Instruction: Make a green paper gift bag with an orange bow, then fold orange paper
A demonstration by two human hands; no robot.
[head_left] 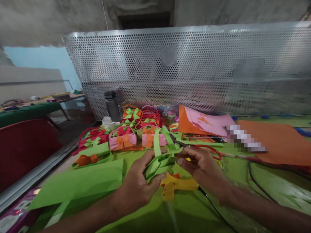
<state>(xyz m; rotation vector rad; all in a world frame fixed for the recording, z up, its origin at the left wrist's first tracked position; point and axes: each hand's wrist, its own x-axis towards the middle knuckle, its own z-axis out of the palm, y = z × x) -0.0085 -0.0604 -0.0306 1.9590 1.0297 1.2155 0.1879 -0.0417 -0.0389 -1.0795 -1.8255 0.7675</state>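
Green strips (155,166) lie in both hands (139,180) (203,165) near bags (122,140).

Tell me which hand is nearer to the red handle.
Right. The right hand is just beside and in front of the red handle; the left hand is farther off, to its left, beyond the folded green strips.

The left hand (139,185) and the right hand (207,167) are being shown bare, their backs being broadened at the knuckles and their shape being continued into slender fingers (146,157) and thicker, rounded thumbs (156,182). A short nail is being shown on the right thumb (184,164). The left forearm (84,214) and the right forearm (260,204) are being left uncovered, each being narrowed toward its wrist and being cut off by the frame, any sleeves being kept out of view.
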